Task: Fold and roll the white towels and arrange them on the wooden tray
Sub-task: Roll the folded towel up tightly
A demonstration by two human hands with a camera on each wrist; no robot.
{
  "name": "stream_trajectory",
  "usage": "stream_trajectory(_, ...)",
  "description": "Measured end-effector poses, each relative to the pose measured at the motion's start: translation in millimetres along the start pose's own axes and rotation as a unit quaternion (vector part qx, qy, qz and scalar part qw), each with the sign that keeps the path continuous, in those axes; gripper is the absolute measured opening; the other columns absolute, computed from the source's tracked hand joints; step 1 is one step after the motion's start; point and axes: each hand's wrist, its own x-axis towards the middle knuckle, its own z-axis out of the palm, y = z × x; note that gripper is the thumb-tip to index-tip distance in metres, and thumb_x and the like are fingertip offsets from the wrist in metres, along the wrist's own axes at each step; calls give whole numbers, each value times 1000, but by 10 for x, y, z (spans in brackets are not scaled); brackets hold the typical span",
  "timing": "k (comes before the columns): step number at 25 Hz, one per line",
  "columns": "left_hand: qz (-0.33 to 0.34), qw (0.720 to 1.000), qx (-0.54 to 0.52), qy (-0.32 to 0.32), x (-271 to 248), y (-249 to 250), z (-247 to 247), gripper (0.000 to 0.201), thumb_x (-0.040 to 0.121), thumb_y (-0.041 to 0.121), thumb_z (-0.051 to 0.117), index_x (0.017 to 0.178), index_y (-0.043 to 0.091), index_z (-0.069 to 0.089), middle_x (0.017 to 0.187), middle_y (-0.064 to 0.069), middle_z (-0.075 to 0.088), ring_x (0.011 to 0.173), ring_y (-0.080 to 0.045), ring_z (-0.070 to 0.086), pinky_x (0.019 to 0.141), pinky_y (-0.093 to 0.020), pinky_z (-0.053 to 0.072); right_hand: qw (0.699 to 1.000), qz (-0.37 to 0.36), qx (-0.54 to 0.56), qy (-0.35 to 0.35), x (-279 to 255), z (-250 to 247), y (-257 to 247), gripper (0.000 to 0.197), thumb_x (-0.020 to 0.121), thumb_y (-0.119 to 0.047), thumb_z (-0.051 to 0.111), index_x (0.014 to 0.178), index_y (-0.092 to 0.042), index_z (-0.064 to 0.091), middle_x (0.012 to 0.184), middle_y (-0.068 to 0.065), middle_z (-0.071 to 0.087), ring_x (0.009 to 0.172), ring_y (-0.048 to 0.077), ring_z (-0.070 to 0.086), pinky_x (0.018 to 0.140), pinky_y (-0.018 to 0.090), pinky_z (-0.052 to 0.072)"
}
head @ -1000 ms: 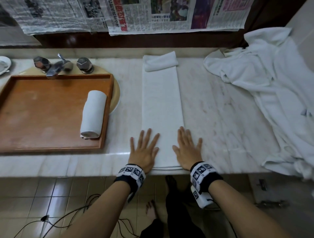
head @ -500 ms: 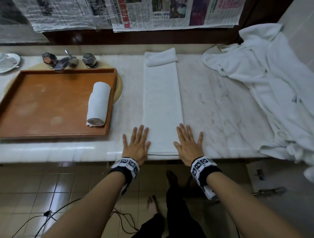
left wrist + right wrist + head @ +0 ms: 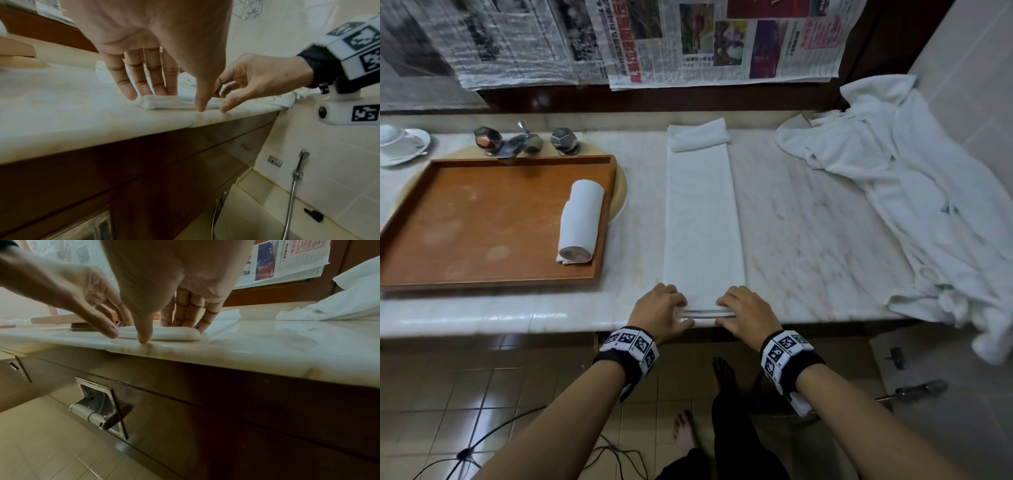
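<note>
A long folded white towel (image 3: 702,219) lies down the middle of the marble counter, its far end doubled over. Its near end (image 3: 162,104) is turned up into a small, flat roll at the counter's front edge. My left hand (image 3: 664,308) grips the roll's left end, fingers on the far side and thumb on the near side. In the same way my right hand (image 3: 743,308) grips the right end (image 3: 180,335). To the left stands the wooden tray (image 3: 482,222), with one rolled white towel (image 3: 580,222) lying along its right side.
A heap of loose white towels (image 3: 928,205) covers the counter's right end and hangs over the edge. A faucet (image 3: 524,142) stands behind the tray, with a white dish (image 3: 400,144) at far left. Bare marble (image 3: 808,240) lies between the strip and the heap.
Both hands lay flat with spread fingers on the towel's near end. They have since slid back to the counter edge, curled, and turned the near end up into a small roll.
</note>
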Motion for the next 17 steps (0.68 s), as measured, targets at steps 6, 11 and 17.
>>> stream_trajectory(6,5,999,-25,35,-28,-100,52,17,84,21,66,97,11,71,101,-1,63,98,-20,55,74,-29,46,999,27,27,28,-27,-39,110,11,82,-17,70,91,-13,72,90,-3,65,91,17,59,71,31,52)
stream_trajectory(11,40,997,-30,60,-29,-168,113,8,77,5,68,85,5,66,87,-8,62,81,-28,59,64,-27,41,997,62,33,20,-34,-82,222,13,83,-13,64,92,-15,73,91,-4,68,90,16,58,75,29,50)
stream_trajectory(17,47,997,-48,25,-19,-226,31,13,92,13,60,100,4,64,100,-9,61,90,-25,56,78,-25,40,995,84,46,9,-42,-115,262,16,91,-17,60,100,-14,73,99,-3,69,95,18,57,83,25,43)
